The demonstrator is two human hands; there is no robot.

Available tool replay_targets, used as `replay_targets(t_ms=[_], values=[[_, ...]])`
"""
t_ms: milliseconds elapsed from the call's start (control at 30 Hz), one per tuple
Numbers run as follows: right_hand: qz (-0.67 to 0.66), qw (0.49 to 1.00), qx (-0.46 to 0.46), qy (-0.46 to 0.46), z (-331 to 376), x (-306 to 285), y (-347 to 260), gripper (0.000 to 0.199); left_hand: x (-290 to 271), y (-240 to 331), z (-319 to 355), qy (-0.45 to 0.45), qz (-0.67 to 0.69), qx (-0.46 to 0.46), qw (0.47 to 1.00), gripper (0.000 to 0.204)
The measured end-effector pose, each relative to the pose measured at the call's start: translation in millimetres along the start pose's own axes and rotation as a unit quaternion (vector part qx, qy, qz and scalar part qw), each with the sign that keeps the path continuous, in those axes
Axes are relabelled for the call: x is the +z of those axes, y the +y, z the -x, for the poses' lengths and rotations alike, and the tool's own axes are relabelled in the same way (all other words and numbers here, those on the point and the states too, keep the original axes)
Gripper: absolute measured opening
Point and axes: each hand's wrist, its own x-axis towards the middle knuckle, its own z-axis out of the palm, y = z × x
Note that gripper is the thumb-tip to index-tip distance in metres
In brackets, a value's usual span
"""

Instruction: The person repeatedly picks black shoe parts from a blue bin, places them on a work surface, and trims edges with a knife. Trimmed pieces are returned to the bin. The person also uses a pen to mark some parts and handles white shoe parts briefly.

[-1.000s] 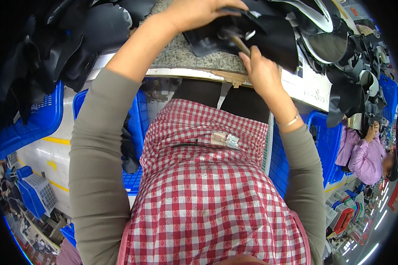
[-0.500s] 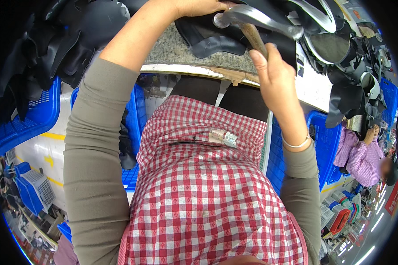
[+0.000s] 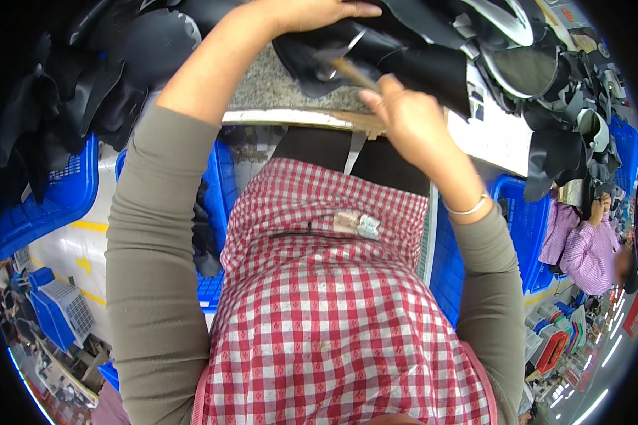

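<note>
Two hands work at one speckled grey worktop [image 3: 276, 88]. The left hand [image 3: 312, 13] lies flat, pressing one black leather piece [image 3: 404, 60] onto the worktop's near edge. The right hand [image 3: 411, 120] is closed around one wooden-handled tool [image 3: 351, 71], its tip against that leather. More black pieces [image 3: 85, 92], too many to count, are heaped on both sides. One white paper sheet [image 3: 493, 134] lies right of the leather. Three blue crates [image 3: 49, 202] show below. Half a second ago the tool was raised higher; it now sits down on the leather.
</note>
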Motion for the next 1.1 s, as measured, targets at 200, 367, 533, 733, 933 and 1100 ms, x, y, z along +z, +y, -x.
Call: replay_targets(t_ms=[200,367,533,733,933,1100], values=[[-0.065,0.994,0.072,-0.044,9,-3,20,0.043,-3,3,2,-0.015,0.04,-0.037,0.998,0.036],[-0.08,0.989,0.1,0.072,22,-6,33,0.04,3,1,13,0.017,0.086,-0.004,0.996,0.033],[-0.038,0.994,0.079,0.065,52,34,62,0.037,37,9,69,0.333,-0.017,-0.024,0.943,0.041],[-0.109,0.985,0.069,0.114,64,50,58,0.035,91,37,102,0.282,0.243,-0.354,0.858,0.051],[-0.322,0.945,0.06,-0.023,95,-35,9,0.041,-73,68,46,0.422,-0.199,-0.017,0.884,0.029],[-0.216,0.967,0.007,0.135,82,-56,2,0.034,-86,107,-13,0.262,-0.351,0.118,0.891,0.009]])
